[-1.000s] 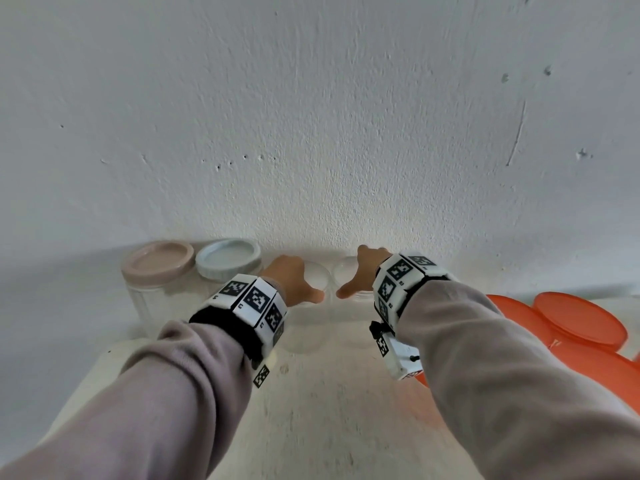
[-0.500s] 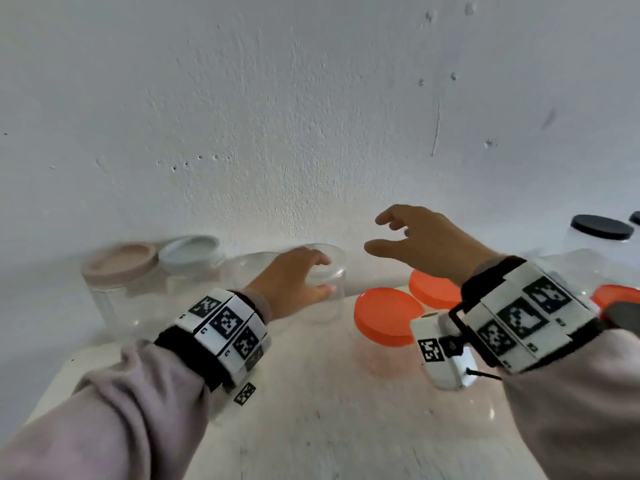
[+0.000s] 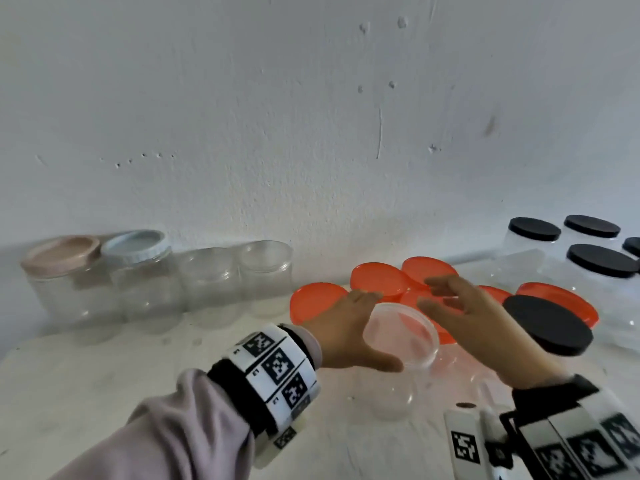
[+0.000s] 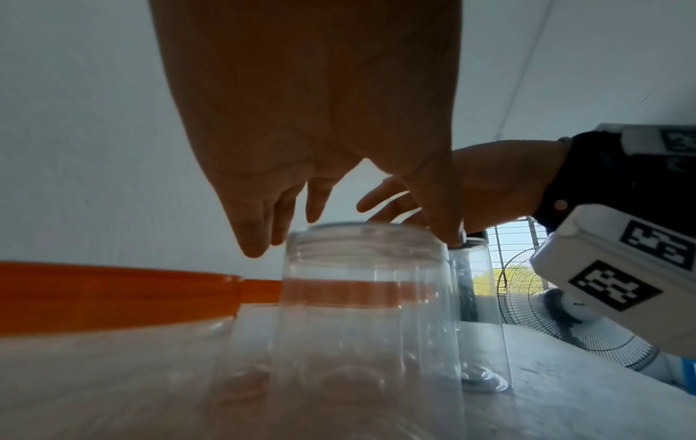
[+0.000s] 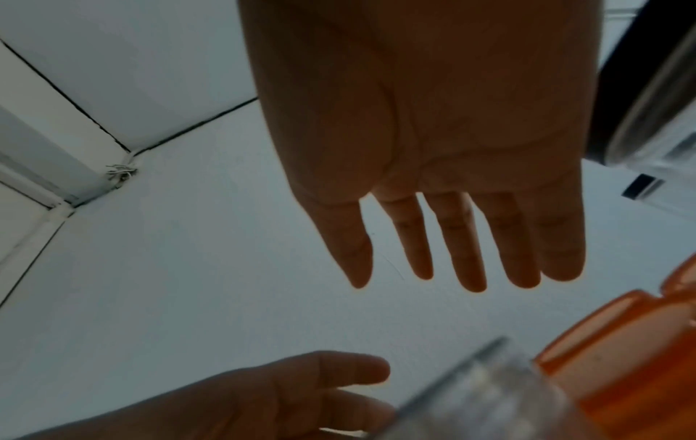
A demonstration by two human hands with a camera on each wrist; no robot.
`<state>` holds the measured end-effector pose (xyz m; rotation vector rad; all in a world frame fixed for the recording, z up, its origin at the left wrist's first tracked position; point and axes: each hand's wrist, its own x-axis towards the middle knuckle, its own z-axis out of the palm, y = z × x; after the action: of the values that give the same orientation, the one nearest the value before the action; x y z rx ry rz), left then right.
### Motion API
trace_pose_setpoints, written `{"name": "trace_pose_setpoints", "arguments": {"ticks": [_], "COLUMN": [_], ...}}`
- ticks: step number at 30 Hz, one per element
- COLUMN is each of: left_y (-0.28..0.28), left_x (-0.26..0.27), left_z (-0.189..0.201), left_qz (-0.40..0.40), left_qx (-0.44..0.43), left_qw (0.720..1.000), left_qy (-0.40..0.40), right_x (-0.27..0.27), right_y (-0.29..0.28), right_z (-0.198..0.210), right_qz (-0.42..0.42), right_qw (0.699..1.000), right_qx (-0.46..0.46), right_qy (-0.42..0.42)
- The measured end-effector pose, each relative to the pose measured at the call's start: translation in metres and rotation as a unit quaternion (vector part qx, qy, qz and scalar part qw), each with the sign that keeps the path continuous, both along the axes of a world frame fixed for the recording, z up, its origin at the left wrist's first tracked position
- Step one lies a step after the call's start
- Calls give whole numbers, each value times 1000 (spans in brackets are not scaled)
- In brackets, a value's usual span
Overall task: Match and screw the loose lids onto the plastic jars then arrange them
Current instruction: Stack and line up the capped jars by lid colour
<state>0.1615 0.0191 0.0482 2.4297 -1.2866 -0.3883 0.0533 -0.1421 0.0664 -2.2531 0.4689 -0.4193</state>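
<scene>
Blur softens much of the head view, and the right wrist band is cut off at the picture's lower right corner. Left hand (image 3: 341, 332) reaches to an open clear jar (image 3: 398, 358) standing on the table (image 3: 104, 382), thumb and fingers spread at either side of its rim; whether they touch it I cannot tell. Right hand (image 3: 460, 317) hovers just beside the jar's mouth, fingers straight and apart, holding nothing. Behind the jar lie orange lids (image 3: 375, 282), partly hidden by both hands. At the table's far left edge stand four jars along the wall: a pink-lidded jar (image 3: 65, 271), a pale blue-lidded jar (image 3: 142, 268) and two uncovered jars (image 3: 235, 278). Black-lidded jars (image 3: 533, 244) crowd the right edge. Square black-and-white markers on the wristbands carry no readable writing.
</scene>
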Motion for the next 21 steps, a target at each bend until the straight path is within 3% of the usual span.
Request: {"name": "trace_pose_setpoints", "arguments": {"ticks": [6,11,17,21], "left_y": [-18,-1,59,89], "left_x": [-10,-18,-11,16], "left_z": [-17,-11,39,85], "left_qz": [33,66,78,156], "left_qx": [-10,-51,-124,-184], "left_qw": [999,996,988,971], "left_qy": [31,38,40,4], "right_x": [14,29,42,44], "right_y": [-23,-34,-39,-36], "right_z": [-21,-34,-45,-49], "right_qz": [1,-6,-19,-30], "right_qw": [1000,999,987,970], "right_qx": [-9,1,-66,-146], "right_qy": [28,53,144,190]}}
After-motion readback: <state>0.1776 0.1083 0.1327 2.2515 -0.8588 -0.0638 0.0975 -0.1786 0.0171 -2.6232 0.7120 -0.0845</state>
